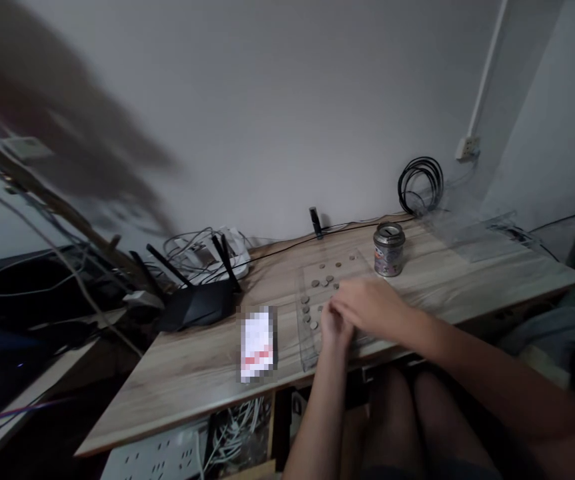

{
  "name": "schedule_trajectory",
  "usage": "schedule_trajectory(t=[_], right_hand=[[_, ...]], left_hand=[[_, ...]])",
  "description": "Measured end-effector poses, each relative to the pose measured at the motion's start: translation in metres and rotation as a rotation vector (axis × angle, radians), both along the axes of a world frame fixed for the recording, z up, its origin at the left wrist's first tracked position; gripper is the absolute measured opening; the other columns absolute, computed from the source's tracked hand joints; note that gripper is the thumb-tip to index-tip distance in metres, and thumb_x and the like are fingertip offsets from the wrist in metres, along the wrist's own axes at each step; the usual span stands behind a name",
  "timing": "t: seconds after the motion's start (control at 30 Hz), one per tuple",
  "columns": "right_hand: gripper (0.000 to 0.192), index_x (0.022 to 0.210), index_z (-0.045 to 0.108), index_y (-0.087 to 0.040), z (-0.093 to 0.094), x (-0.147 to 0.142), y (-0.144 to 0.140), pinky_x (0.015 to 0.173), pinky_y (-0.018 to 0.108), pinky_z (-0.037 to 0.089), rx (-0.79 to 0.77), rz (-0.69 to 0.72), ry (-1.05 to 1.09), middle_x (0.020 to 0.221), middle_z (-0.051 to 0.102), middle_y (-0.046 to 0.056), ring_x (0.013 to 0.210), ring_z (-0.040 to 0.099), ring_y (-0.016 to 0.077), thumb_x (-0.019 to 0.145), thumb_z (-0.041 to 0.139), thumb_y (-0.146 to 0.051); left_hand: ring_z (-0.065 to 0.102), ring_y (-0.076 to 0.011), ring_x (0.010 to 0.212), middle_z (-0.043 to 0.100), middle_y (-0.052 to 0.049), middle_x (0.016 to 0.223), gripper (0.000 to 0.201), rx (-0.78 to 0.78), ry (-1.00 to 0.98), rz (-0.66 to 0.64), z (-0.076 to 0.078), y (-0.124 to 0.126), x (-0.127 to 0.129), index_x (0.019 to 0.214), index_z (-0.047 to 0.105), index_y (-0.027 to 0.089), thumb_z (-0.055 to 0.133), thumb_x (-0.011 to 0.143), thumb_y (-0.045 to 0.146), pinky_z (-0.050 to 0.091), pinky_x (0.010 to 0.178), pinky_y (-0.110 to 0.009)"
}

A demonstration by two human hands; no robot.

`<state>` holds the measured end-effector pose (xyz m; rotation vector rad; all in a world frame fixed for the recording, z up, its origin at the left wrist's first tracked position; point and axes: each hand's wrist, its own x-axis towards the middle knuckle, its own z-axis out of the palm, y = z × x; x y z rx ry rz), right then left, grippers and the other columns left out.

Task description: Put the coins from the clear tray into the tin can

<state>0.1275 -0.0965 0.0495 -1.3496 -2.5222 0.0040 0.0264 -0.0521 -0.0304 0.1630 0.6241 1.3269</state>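
My left hand [336, 325] and my right hand [367, 303] meet over a clear plastic tray or sheet [307, 357] on the desk. The fingers of both are closed and touch at the tips; whatever lies between them is hidden. Several coins [315, 284] are scattered across the clear plastic, mostly beyond and to the left of my hands. A printed metal coin bank [388, 257] with a slot in its lid stands upright behind my right hand, apart from it.
On the desk [192, 380], a black router [200, 307] stands left, near white devices and cables. A blurred-out lit rectangle [257, 343] lies left of the tray. A small black upright object [315, 222], coiled black cable [420, 185] and clear plastic box [467, 233] are at the back.
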Motion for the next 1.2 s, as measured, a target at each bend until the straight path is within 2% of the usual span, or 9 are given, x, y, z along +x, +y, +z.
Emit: schedule_trajectory(t=[0.2,0.37,0.53,0.67,0.77,0.9,1.03,1.1,1.2], right_hand=[[0.021,0.094,0.067,-0.019,-0.026,-0.001,0.052,0.068,0.025,0.04,-0.158,-0.139,-0.009,0.099,0.061,0.008,0.084,0.059,0.0167,0.082,0.051,-0.029],[0.015,0.087,0.065,-0.017,-0.047,0.005,0.062,0.068,0.024,0.04,-0.199,-0.134,0.217,0.087,0.064,0.005,0.08,0.058,0.0157,0.074,0.059,-0.021],[0.013,0.08,0.067,-0.018,-0.006,0.036,0.092,0.062,0.021,0.041,-0.127,-0.204,0.434,0.076,0.067,0.002,0.069,0.059,0.0123,0.073,0.057,-0.02],[0.019,0.085,0.07,-0.021,0.036,0.085,0.133,0.068,0.026,0.043,0.162,-0.693,0.403,0.087,0.068,0.005,0.08,0.06,0.0175,0.074,0.057,-0.03],[0.017,0.081,0.071,-0.019,0.043,0.108,0.159,0.069,0.028,0.043,0.085,-0.893,0.273,0.089,0.067,0.009,0.083,0.06,0.0207,0.067,0.062,-0.025],[0.021,0.086,0.072,-0.017,0.036,0.113,0.166,0.073,0.03,0.043,0.026,-0.942,0.266,0.091,0.065,0.012,0.087,0.058,0.0221,0.071,0.06,-0.027],[0.031,0.1,0.068,-0.017,0.025,0.087,0.131,0.081,0.035,0.04,0.268,-0.749,0.227,0.099,0.061,0.014,0.099,0.05,0.0247,0.083,0.045,-0.028],[0.033,0.104,0.066,-0.017,0.009,0.062,0.101,0.084,0.035,0.039,0.307,-0.452,0.179,0.103,0.059,0.014,0.099,0.049,0.023,0.086,0.04,-0.027],[0.028,0.102,0.066,-0.02,-0.026,0.025,0.061,0.082,0.031,0.04,0.096,0.022,0.002,0.102,0.06,0.009,0.096,0.05,0.0197,0.085,0.045,-0.026]], left_hand=[[0.054,-0.0078,0.048,0.06,-0.005,0.058,0.029,-0.106,-0.123,0.068,-0.006,0.003,-0.002,0.062,0.059,0.011,0.04,0.084,0.016,0.048,0.05,-0.018],[0.061,-0.012,0.06,0.066,-0.012,0.074,0.026,-0.079,-0.109,0.011,0.001,0.001,0.0,0.082,0.065,0.007,0.039,0.08,0.011,0.051,0.054,-0.02],[0.066,-0.0202,0.085,0.066,-0.017,0.09,0.029,-0.059,-0.09,-0.017,0.007,-0.003,0.001,0.096,0.061,0.004,0.042,0.075,0.006,0.056,0.066,-0.025],[0.064,-0.0247,0.095,0.064,-0.02,0.099,0.032,-0.059,-0.051,-0.039,0.008,-0.005,0.001,0.099,0.06,0.003,0.044,0.072,0.004,0.057,0.066,-0.026],[0.063,-0.0255,0.096,0.064,-0.02,0.101,0.031,-0.066,-0.032,-0.044,0.008,-0.005,0.001,0.098,0.061,0.003,0.045,0.071,0.006,0.057,0.063,-0.025],[0.063,-0.0249,0.095,0.063,-0.02,0.104,0.032,-0.064,-0.028,-0.035,0.008,-0.004,0.002,0.099,0.061,0.004,0.045,0.071,0.007,0.056,0.06,-0.024],[0.065,-0.0234,0.089,0.065,-0.019,0.098,0.029,-0.061,-0.049,-0.04,0.004,-0.003,0.002,0.095,0.062,0.004,0.045,0.073,0.01,0.055,0.058,-0.025],[0.066,-0.0219,0.083,0.066,-0.018,0.091,0.026,-0.064,-0.064,-0.032,0.002,-0.002,0.003,0.089,0.063,0.005,0.044,0.075,0.013,0.054,0.058,-0.026],[0.065,-0.0154,0.07,0.065,-0.011,0.075,0.021,-0.105,-0.087,0.08,-0.001,0.001,0.003,0.077,0.064,0.009,0.044,0.076,0.015,0.051,0.06,-0.022]])
